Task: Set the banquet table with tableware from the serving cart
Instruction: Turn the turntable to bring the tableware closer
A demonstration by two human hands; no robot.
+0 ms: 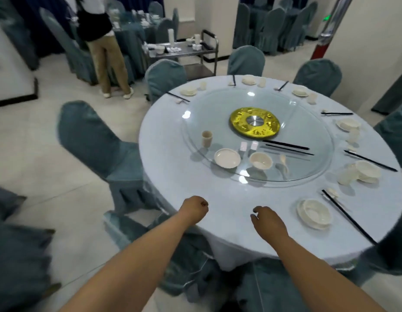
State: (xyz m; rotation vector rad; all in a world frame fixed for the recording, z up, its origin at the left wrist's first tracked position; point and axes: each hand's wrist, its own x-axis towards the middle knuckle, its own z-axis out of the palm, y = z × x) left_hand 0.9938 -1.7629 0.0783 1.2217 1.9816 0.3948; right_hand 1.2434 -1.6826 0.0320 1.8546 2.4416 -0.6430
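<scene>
A round banquet table with a pale cloth carries a glass turntable with a gold centre. On the turntable's near side lie a cup, a plate, a bowl, a spoon and black chopsticks. Several place settings ring the far and right rim; the nearest one has a bowl on a plate. My left hand hovers at the table's near edge, fingers curled, holding nothing. My right hand hangs over the cloth with loosely curled fingers, empty. The steel serving cart stands beyond the table.
Blue-covered chairs ring the table, one pulled out at the left and one directly below me. A person stands at the back left near the cart. More covered chairs and another set table fill the background.
</scene>
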